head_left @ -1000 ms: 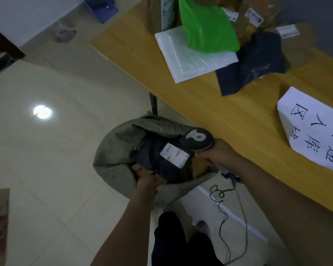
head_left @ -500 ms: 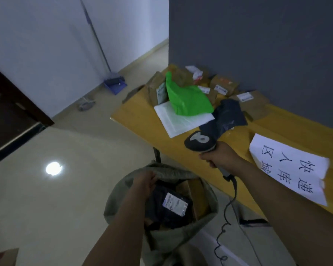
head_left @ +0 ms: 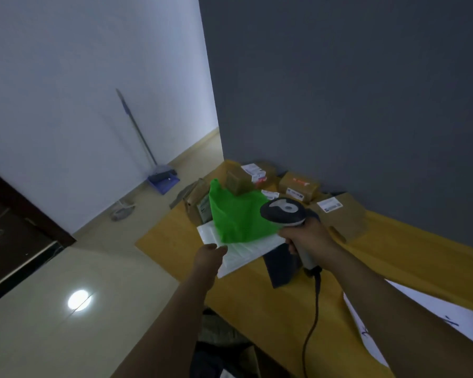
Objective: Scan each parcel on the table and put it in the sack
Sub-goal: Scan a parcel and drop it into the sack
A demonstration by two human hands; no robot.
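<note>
Green bag (head_left: pixel 238 216) atop white mailer (head_left: pixel 246 252) on table (head_left: pixel 257 301). Out of sack (head_left: pixel 219 330) now, left grip (head_left: pixel 209 255) loose, empty, nearly at mailer; right grip (head_left: pixel 303 238) clamped round scanner (head_left: pixel 283 211), raised. Next parcel due.

White wall (head_left: pixel 66 77) w/ broom (head_left: pixel 162 176) leaning, grey wall (head_left: pixel 339 91), glossy floor (head_left: pixel 66 345), light glare (head_left: pixel 78 300), dark door (head_left: pixel 8 241)

One wide-angle camera, worn on the person's head, supplied the only view. It looked forward and down along the counter (head_left: pixel 393 252) toward its far end, with the grey wall (head_left: pixel 339 91) at right and the floor (head_left: pixel 38 336) at left. The counter lay near, below the lens.
</note>
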